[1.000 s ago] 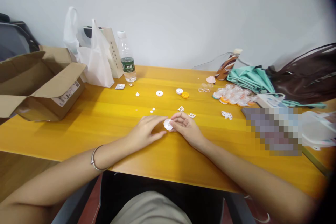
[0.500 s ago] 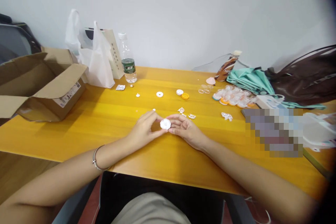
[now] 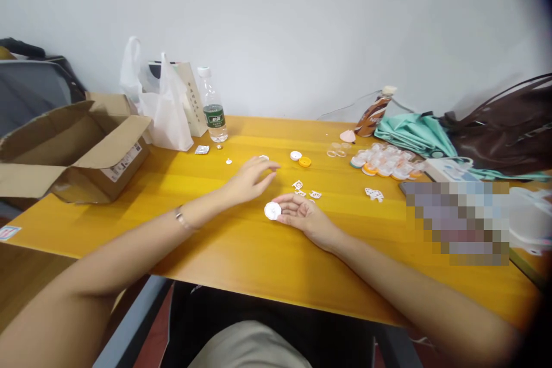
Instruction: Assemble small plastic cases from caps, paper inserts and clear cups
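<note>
A small round white plastic disc (image 3: 272,211) with a raised centre is pinched at its right edge by my right hand (image 3: 308,218), held over the front part of the table. My left hand (image 3: 252,180) is off the disc, fingers stretched out and apart, above the table. Just behind it a white ring (image 3: 264,157) shows, partly covered by the fingers. White openwork pieces (image 3: 298,184) lie beyond my right hand. Farther back a white round part (image 3: 295,156) touches an orange round part (image 3: 305,161). A tiny white piece (image 3: 228,161) sits left of my left hand.
An open cardboard box (image 3: 99,149), white plastic bag (image 3: 166,115) and water bottle (image 3: 214,109) stand on the left. Stacked clear-topped round parts (image 3: 386,161), clear rings (image 3: 338,149), a brown bottle (image 3: 374,112), a teal folded cloth (image 3: 416,135) and a dark bag (image 3: 504,132) occupy the right.
My left hand has let go of the disc and moved up and away toward the white ring. The right hand keeps holding the disc. The view has shifted slightly.
</note>
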